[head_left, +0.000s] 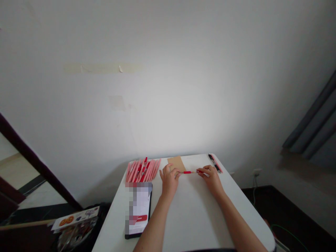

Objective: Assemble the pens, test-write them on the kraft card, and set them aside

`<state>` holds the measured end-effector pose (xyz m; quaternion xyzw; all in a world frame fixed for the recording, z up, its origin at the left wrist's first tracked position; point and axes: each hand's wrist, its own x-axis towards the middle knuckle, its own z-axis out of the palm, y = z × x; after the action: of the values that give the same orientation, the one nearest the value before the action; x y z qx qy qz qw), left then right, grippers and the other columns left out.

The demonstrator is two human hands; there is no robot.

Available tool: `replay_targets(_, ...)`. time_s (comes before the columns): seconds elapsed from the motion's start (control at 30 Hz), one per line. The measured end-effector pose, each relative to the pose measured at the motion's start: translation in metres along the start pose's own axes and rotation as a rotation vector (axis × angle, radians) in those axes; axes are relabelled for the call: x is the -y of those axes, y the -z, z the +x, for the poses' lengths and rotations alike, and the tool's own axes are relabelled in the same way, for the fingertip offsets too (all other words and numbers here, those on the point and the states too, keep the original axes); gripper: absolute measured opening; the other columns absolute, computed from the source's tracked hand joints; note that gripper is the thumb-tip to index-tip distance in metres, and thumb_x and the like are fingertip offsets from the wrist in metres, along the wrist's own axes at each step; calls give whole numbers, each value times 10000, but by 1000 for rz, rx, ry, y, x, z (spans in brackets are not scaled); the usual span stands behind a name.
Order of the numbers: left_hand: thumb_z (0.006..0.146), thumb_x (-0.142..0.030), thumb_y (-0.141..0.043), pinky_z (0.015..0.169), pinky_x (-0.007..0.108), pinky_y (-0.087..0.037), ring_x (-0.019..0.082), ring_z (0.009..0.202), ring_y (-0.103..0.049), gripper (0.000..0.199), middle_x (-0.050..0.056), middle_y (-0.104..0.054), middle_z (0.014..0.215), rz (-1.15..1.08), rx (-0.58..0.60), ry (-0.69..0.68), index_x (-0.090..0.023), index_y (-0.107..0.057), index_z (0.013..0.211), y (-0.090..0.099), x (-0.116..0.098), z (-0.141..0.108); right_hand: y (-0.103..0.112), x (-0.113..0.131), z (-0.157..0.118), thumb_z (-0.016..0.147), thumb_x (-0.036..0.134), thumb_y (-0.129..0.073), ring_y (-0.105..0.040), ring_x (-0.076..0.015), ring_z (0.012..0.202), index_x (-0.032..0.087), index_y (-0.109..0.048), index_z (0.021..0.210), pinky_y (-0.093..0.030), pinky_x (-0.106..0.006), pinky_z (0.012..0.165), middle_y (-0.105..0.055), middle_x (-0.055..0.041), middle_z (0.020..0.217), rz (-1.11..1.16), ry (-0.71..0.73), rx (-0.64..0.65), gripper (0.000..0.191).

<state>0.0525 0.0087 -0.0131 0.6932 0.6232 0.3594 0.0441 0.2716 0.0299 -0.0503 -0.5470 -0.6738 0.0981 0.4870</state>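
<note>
Between my two hands a slim red-and-clear pen (187,172) lies crosswise, just over the white table (194,210). My left hand (170,176) pinches its left end, near a brown paper piece (176,163). The fingers of my right hand (209,175) are closed on its right end, where a red part shows. Whether the pen's parts are joined or apart at the right hand I cannot tell. To the left lies a row of pink and red pens (143,170), side by side.
A tablet or large phone (139,213) with a lit, partly blurred screen lies at the table's left. Black and pink pens (215,163) rest by the right back edge. The wall (168,87) stands behind the table. A bin-like container with a box (76,218) is at lower left.
</note>
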Motion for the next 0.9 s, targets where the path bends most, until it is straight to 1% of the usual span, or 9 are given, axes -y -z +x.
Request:
replay_targets(0.13,802,-209,-612,1097,630,-216,248,1264,-436,143,61,-515,1280,8,5,-3,-280,-693,897,0,0,0,-1,-1,0,850,531,-519,-527,-248,916,266,-769,889,-418,-393,868,-609,-93,893,19,10,15,366)
replay_targets(0.3,806,-198,-609,1099,634,-210,250,1269,-434,145,58,-513,1287,13,19,-8,-282,-689,892,-1,0,-1,-1,0,0,848,506,-532,-524,-245,913,271,-768,883,-413,-389,865,-607,-87,894,32,-4,13,335)
replay_targets(0.5,811,-217,-602,1087,649,-231,257,1256,-444,141,59,-520,1272,17,1,-16,-282,-689,901,-2,2,0,-1,0,0,846,487,-533,-514,-247,921,269,-768,885,-405,-397,877,-602,-89,898,38,-12,23,323)
replay_targets(0.63,809,-231,-610,1087,655,-221,259,1241,-456,144,65,-529,1268,9,-2,-14,-287,-687,918,-2,2,0,-1,-1,0,849,493,-522,-514,-251,931,263,-768,887,-403,-403,883,-601,-92,901,42,-12,21,339)
replay_targets(0.77,798,-243,-627,1093,635,-220,258,1232,-465,172,65,-536,1269,21,-6,2,-293,-681,953,2,0,0,-1,-3,1,847,506,-524,-520,-251,918,265,-768,896,-406,-404,881,-603,-95,896,39,-15,11,347)
replay_targets(0.9,775,-235,-650,1095,586,-234,247,1200,-484,237,63,-544,1261,54,-18,16,-275,-663,1007,5,0,1,1,-6,2,840,523,-530,-525,-246,896,265,-769,887,-406,-404,873,-608,-94,890,26,-22,-30,355)
